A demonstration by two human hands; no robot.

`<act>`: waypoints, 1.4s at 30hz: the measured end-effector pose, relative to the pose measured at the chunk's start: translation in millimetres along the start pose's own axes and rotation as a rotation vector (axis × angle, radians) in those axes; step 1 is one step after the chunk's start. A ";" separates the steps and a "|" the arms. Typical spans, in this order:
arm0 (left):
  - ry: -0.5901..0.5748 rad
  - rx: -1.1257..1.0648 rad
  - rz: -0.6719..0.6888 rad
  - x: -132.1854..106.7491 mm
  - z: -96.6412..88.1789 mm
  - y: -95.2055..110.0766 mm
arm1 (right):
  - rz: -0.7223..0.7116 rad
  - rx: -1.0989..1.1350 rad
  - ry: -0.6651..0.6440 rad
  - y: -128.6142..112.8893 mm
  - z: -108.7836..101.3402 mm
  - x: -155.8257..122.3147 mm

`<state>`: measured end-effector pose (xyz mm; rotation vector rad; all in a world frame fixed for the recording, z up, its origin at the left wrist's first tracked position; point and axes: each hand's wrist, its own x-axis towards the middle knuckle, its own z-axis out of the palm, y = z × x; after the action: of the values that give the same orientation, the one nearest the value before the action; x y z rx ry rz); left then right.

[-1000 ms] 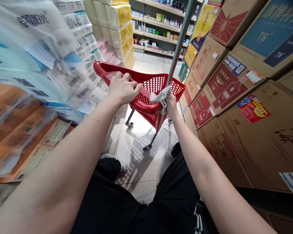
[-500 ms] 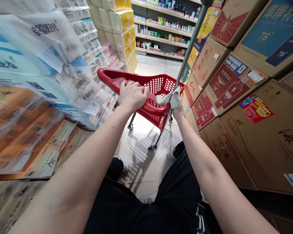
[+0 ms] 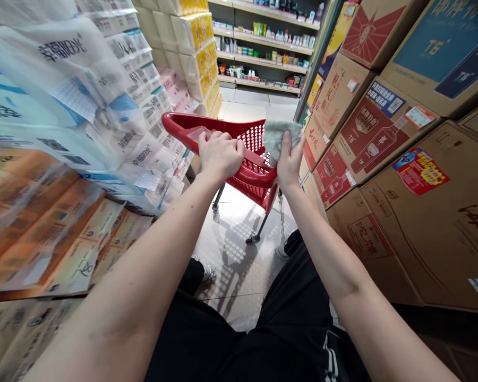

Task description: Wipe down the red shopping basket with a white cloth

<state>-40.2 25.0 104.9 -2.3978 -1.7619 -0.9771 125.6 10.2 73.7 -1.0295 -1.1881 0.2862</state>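
A red plastic shopping cart (image 3: pixel 179 131) with a perforated basket stands on thin metal legs with casters just in front of me. My left hand (image 3: pixel 222 155) is closed over its near rim, fingers curled around the bar. At the cart's right corner my right hand (image 3: pixel 290 162) holds a bunched grey-white cloth (image 3: pixel 276 137), thumb laid over it. The cloth is raised above the rim and covers the right part of the basket. Some of my right fingers are hidden behind the cloth.
Stacked cardboard cartons (image 3: pixel 406 223) rise close on my right. Wrapped tissue packs (image 3: pixel 115 95) and orange packs (image 3: pixel 35 212) crowd the left side. Yellow-and-white packs (image 3: pixel 195 58) stand farther on. Shelves of bottles and tubes (image 3: pixel 263 53) cross the aisle end above the tiled floor (image 3: pixel 239 302).
My right hand has lifted and turned, so the cloth now sits higher and looks fuller. The metal pole beside it no longer shows distinctly. My left hand keeps its grip on the cart.
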 end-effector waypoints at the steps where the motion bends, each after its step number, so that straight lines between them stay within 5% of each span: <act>1: 0.001 -0.012 -0.001 0.3 1.7 2.1 | -0.008 0.015 0.017 -1.8 -0.8 5.8; 9: 0.022 -0.034 -0.013 1.1 8.4 14.4 | 0.067 0.034 -0.128 17.9 -23.2 5.3; 17: 0.031 -0.026 -0.015 -1.9 8.6 18.1 | 0.060 -0.023 -0.139 27.1 -33.0 -6.4; 30: 0.058 0.021 -0.016 -3.9 16.7 32.6 | 0.179 0.173 -0.299 52.5 -48.2 29.7; 42: 0.042 0.002 -0.034 -3.7 9.1 29.4 | 0.092 0.052 -0.185 40.4 -50.1 -18.7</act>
<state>-11.2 14.3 105.8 -2.3352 -1.7945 -1.0214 173.9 -5.9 30.2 -1.0299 -1.2942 0.4914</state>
